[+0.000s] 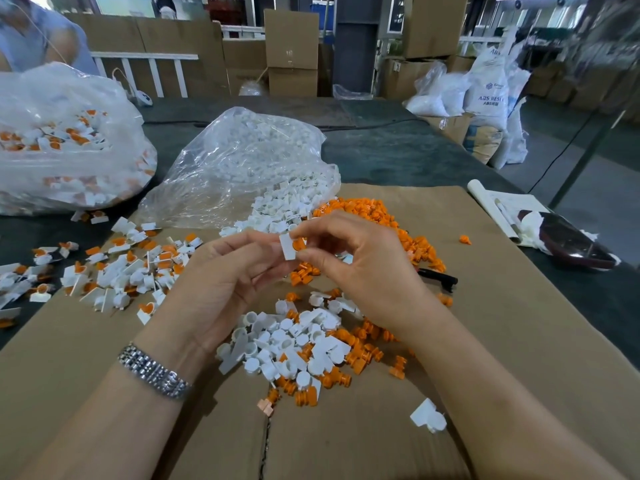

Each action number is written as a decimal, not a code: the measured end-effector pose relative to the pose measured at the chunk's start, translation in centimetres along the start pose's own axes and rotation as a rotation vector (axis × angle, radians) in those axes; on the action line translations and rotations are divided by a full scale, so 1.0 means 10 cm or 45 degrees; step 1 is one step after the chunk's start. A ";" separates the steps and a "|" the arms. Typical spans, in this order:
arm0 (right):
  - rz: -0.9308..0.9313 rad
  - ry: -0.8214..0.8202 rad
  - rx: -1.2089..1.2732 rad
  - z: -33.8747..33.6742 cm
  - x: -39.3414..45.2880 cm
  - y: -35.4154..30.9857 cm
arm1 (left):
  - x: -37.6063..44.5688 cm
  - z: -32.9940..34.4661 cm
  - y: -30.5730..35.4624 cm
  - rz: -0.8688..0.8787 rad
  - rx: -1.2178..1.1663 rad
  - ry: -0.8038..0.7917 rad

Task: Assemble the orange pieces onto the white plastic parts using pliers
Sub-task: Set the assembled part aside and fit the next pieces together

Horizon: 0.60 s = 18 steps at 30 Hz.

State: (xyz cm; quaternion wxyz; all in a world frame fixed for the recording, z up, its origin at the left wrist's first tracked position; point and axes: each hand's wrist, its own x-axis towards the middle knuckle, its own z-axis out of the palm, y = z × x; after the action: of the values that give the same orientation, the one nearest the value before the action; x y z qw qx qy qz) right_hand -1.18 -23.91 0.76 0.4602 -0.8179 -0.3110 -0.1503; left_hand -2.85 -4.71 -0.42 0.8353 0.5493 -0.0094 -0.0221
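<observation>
You're holding a small white plastic part w/ flat tab (287,247) above the cardboard sheet (485,306) on the tabletop. Your left hand (221,271) is pinching it from below w/ curled fingers; your right hand (360,261) is pinching a small orange plug piece (299,243) against it. A mixed pile of loose white & orange pieces (304,351) is lying just below. A black-handled tool (438,277) is lying near your right hand, partly hidden. A clear plastic bag of white parts (242,161) is sitting behind.

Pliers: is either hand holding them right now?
No. The left hand and right hand pinch only a white part with an orange piece.
</observation>
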 end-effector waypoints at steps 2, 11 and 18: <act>-0.024 0.044 -0.050 0.02 0.00 0.01 | 0.00 0.01 0.00 -0.003 0.002 0.012; -0.114 0.076 -0.162 0.06 0.00 0.03 | -0.02 0.05 0.02 -0.034 0.092 0.040; -0.108 -0.005 -0.231 0.08 -0.01 0.02 | -0.01 0.04 0.01 -0.064 0.144 0.126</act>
State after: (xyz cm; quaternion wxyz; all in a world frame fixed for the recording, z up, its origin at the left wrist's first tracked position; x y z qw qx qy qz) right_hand -1.17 -23.34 0.16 0.3768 -0.8426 -0.3314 -0.1957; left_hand -2.96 -5.06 -0.16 0.8015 0.5961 0.0445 -0.0154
